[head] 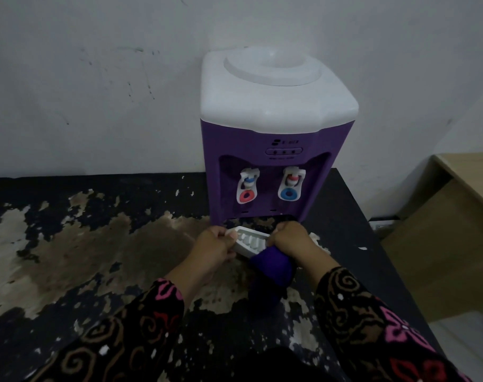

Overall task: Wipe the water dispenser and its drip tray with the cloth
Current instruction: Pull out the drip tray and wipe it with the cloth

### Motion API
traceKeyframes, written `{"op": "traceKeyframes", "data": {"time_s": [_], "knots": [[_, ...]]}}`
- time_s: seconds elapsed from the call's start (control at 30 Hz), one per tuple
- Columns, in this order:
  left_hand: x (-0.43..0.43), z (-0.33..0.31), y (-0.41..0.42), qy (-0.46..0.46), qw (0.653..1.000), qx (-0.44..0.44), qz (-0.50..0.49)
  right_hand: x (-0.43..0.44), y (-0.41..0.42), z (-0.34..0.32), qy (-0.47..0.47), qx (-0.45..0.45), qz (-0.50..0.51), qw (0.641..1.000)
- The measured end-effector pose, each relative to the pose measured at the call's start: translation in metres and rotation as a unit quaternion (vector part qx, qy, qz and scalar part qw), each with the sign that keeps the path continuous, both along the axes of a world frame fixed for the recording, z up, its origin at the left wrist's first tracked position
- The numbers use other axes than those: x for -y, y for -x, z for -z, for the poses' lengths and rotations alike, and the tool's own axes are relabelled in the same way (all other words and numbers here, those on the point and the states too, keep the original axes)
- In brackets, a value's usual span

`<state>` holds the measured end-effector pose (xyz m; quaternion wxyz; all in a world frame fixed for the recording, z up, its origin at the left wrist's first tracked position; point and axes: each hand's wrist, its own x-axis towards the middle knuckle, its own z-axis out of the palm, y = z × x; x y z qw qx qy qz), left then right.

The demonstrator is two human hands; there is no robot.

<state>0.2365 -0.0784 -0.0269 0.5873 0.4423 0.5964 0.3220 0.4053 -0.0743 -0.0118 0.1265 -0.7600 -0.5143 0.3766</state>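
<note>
The black table is worn at the left, its coating flaked off in pale, rough patches. The left hand pinches the left end of the drip tray, a white, slatted plastic piece held just in front of the dispenser's base, its long axis running left to right. The right hand grips a soft purple cloth bunched against the tray's right part. Behind stands the boxy water dispenser, purple with a smooth white top, facing the person. A pale wooden desk sits at far right.
</note>
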Motion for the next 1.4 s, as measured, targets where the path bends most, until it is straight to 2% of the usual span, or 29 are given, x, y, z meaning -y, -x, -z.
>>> {"op": "traceKeyframes", "data": {"time_s": [0.13,0.3,0.47,0.6,0.67,0.8,0.87,1.0,1.2,1.3,1.4], "knots": [[-0.001,-0.001,0.001,0.006,1.0,-0.008,0.001,-0.001,0.001,0.007,-0.032,-0.013,0.04,0.999],[-0.001,0.002,0.002,0.001,1.0,-0.008,-0.006,0.001,-0.001,0.006,0.032,0.008,-0.023,0.999],[-0.003,0.001,0.0,0.002,1.0,-0.007,-0.002,-0.004,0.0,0.005,-0.038,-0.019,0.036,0.998],[-0.004,0.005,0.002,0.011,1.0,0.008,-0.014,0.005,-0.002,0.012,-0.004,-0.047,-0.005,0.999],[-0.004,0.008,0.003,0.018,0.999,0.02,-0.021,0.009,-0.008,0.016,-0.011,-0.027,-0.032,0.999],[-0.005,0.012,0.008,0.042,0.999,0.022,-0.025,0.017,-0.026,0.021,-0.027,0.146,-0.125,0.981],[-0.006,0.014,0.01,0.045,0.998,0.027,-0.022,0.022,-0.026,0.022,-0.053,0.166,-0.131,0.976],[-0.009,0.015,0.007,0.037,0.999,0.025,-0.022,0.023,-0.007,0.029,-0.113,0.133,-0.137,0.975],[-0.004,0.014,0.004,0.038,0.999,0.029,-0.004,0.006,-0.01,0.03,-0.069,0.098,-0.056,0.991],[0.001,0.014,0.001,0.011,1.0,-0.003,0.027,-0.001,-0.012,0.03,-0.082,0.048,0.029,0.995],[0.002,0.017,-0.001,-0.007,0.999,-0.025,0.03,0.002,-0.015,0.035,-0.081,0.004,0.052,0.995]]}}
